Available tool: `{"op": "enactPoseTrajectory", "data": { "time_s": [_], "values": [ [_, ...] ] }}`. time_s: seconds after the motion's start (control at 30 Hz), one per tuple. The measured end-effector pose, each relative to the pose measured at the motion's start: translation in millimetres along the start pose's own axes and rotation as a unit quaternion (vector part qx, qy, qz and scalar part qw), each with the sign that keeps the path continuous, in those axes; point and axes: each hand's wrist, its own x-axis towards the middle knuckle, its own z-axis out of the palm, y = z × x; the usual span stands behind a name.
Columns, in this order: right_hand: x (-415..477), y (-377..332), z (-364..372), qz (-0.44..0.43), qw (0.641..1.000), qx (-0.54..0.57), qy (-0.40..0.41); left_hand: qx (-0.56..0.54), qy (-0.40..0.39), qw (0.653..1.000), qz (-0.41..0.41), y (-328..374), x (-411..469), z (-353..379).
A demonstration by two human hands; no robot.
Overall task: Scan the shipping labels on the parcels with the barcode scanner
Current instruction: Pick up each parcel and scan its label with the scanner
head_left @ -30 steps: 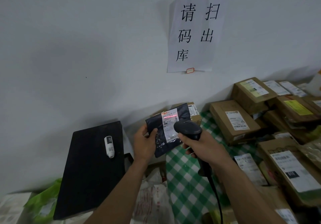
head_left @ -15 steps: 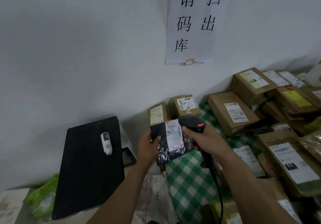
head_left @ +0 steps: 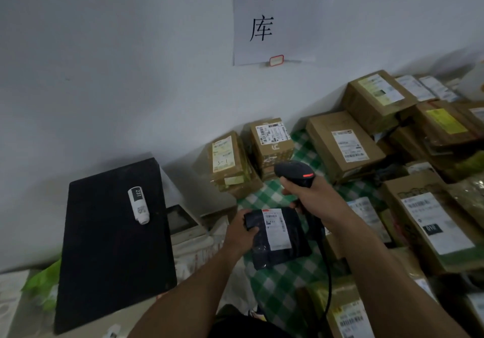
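Now my left hand (head_left: 239, 233) grips left edge of dark poly parcel (head_left: 282, 253), low at near tabletop (head_left: 275, 288), label (head_left: 277, 230) up. My right hand (head_left: 314, 198) curled round barcode scanner (head_left: 294, 172) handle, just beyond parcel. Parcel looks light, soft, slippery; better pinch edge, not label.

I see a black scanner (head_left: 294, 174) with an orange-red strip, and a dark navy parcel (head_left: 277, 253) bearing a white label (head_left: 277, 229). The cloth (head_left: 275, 288) is checked green and white. The boxes (head_left: 324, 133) are brown cardboard, and 1 carries a yellow sticker (head_left: 445, 120). The slab (head_left: 110, 246) at left is black.
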Motion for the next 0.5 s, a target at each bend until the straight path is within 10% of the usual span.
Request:
{"op": "enactPoseTrajectory", "data": {
  "time_s": [0.27, 0.5],
  "values": [
    [7, -5, 0, 0.0, 1.0, 0.011, -0.003, 0.186, -0.246, 0.949, -0.068, 58, 16, -50],
    [12, -11, 15, -0.008, 1.0, 0.007, -0.006, 0.135, 0.114, 0.984, -0.039, 76, 47, -114]
  ]
}}
